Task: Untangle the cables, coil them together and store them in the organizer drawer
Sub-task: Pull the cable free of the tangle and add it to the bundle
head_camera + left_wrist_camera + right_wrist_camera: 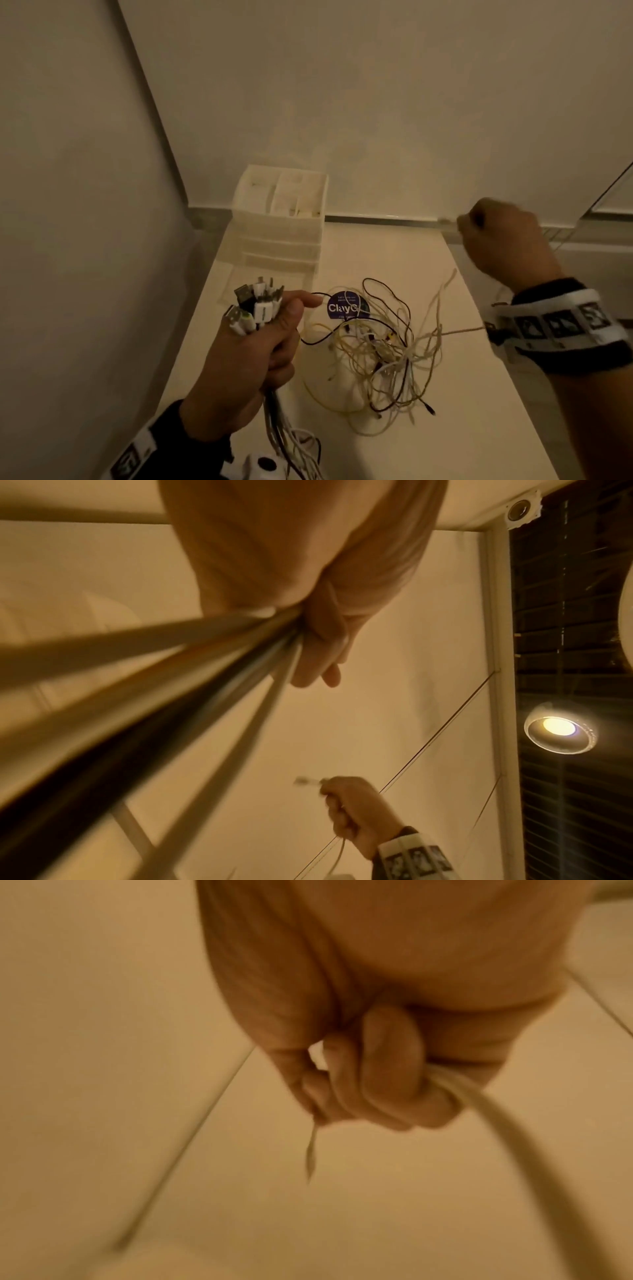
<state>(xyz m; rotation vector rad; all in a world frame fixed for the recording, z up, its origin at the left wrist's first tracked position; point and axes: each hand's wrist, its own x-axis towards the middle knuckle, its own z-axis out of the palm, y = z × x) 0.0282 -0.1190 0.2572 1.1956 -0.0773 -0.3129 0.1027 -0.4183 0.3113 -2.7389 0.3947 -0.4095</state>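
Note:
A tangle of thin white, beige and black cables (383, 356) lies on the white table (479, 394). My left hand (263, 346) grips a bundle of cable ends (257, 305), plugs sticking up, their cords (192, 685) running down past the wrist. My right hand (503, 236), raised at the far right, grips one beige cable (514, 1129) pulled out of the tangle; its blurred plug (445, 221) pokes from the fist. The white organizer (284, 222) with drawers stands at the table's back left, a drawer (239, 284) pulled out low in front.
A round dark sticker (344, 306) sits on the table beside the tangle. Walls close in on the left and behind. A white adapter block (260, 466) hangs near my left wrist. The table's right edge (513, 370) runs diagonally under my right arm.

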